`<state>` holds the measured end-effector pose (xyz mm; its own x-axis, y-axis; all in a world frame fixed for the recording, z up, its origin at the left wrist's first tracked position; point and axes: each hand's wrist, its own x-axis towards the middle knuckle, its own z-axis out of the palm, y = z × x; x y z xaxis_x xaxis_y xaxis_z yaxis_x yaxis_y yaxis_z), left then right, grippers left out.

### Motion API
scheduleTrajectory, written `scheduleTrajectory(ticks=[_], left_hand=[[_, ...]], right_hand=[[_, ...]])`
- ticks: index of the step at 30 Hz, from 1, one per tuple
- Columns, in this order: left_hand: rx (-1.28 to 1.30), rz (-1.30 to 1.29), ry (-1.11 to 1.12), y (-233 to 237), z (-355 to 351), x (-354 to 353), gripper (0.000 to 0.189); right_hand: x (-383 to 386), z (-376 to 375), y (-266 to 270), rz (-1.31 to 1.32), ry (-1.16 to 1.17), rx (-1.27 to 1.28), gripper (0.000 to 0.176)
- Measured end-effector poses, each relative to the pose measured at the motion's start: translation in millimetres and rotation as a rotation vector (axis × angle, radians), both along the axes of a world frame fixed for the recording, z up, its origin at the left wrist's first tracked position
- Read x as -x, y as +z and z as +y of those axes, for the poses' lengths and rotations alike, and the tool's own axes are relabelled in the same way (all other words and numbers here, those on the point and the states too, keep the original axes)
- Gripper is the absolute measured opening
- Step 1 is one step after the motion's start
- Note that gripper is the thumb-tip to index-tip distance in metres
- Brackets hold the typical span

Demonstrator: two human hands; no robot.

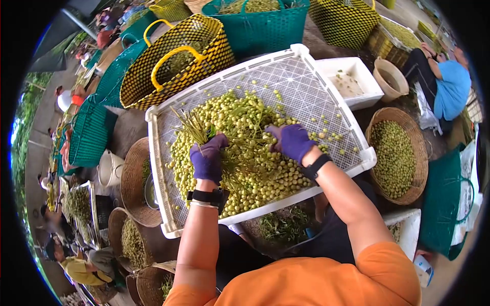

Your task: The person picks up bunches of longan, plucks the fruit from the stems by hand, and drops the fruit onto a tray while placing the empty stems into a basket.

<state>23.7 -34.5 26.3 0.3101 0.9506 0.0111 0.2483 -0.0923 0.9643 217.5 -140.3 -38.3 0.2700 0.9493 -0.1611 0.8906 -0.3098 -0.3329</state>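
Both my hands wear purple gloves and reach over a white mesh tray (312,84) heaped with small green-yellow round fruits (278,178). Toward the tray's left side, my left hand (208,157) is closed around a bundle of thin stems (192,125), whose cut ends point up and away. The fruit-bearing part of the bunch hangs right of that hand, over the pile. My right hand (292,140) is at the right edge of the bunch with its fingers curled among the stems and fruits; what its fingertips hold is hidden.
Yellow-black woven baskets (176,61) and a teal basket (260,28) stand beyond the tray. A wicker basket of fruits (395,153) and a white foam box (352,81) are at right. A person in blue (451,89) sits far right; another in yellow (81,270) is lower left.
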Motion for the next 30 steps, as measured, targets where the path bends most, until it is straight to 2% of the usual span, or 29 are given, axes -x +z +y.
scheduleTrajectory(ticks=[2,3,4,6,7,8,9,11,13,14,16,18,20,21,22,24,25,28,30], left_hand=[[0.192,0.004,0.061,12,0,2,0.017],[0.181,-0.022,0.016,7,3,3,0.014],[0.189,-0.025,0.024,-3,5,2,0.014],[0.08,-0.013,-0.115,-22,0,-7,0.01],[0.175,-0.138,-0.139,-21,-8,-13,0.012],[0.172,-0.311,-0.18,-37,-6,-21,0.016],[0.091,-0.239,-0.204,-50,-4,-14,0.018],[0.01,-0.16,-0.219,-37,-8,-8,0.02],[-0.037,-0.009,-0.202,-34,-5,-5,0.02],[-0.035,-0.008,-0.195,-30,-6,-5,0.02],[0.094,-0.017,-0.164,-20,-10,-8,0.022],[0.034,-0.044,-0.208,-35,-6,-8,0.027],[0.116,-0.224,-0.157,-31,-9,-11,0.012],[0.131,-0.112,-0.138,-24,-8,-9,0.014],[0.129,-0.108,-0.126,-26,-7,-7,0.014],[0.159,-0.198,-0.148,-30,-5,-5,0.014],[0.177,-0.173,-0.152,-23,-8,-4,0.024],[0.141,-0.048,-0.119,-12,0,-2,0.021],[0.111,-0.111,-0.129,-13,2,1,0.018]], right_hand=[[-3,-2,9,-0.016,0.004,-0.211,0.062],[-3,-4,23,0.083,0.06,-0.267,0.072],[4,2,25,0.081,0.068,-0.259,0.072],[15,10,27,0.299,0.182,-0.54,0.068],[20,14,15,0.405,0.242,-0.626,0.058],[28,17,8,0.413,0.19,-0.577,0.048],[30,18,2,0.38,0.2,-0.565,0.042],[35,21,-3,0.355,0.218,-0.552,0.036],[32,20,-2,-0.135,0.251,-0.55,0.023],[32,19,0,-0.132,0.257,-0.548,0.023],[30,17,7,-0.12,0.239,-0.332,0.029],[29,16,0,-0.127,0.262,-0.339,0.026],[29,18,-24,0.21,0.206,-0.688,0.022],[29,18,-33,0.24,0.166,-0.699,0.023],[32,16,-28,0.249,0.176,-0.7,0.023],[33,12,-16,0.119,0.113,-0.291,0.022],[34,13,-10,0.008,0.165,-0.213,0.02],[22,7,-29,-0.1,0.185,-0.297,0.02],[17,10,-35,-0.089,0.164,-0.268,0.021]])
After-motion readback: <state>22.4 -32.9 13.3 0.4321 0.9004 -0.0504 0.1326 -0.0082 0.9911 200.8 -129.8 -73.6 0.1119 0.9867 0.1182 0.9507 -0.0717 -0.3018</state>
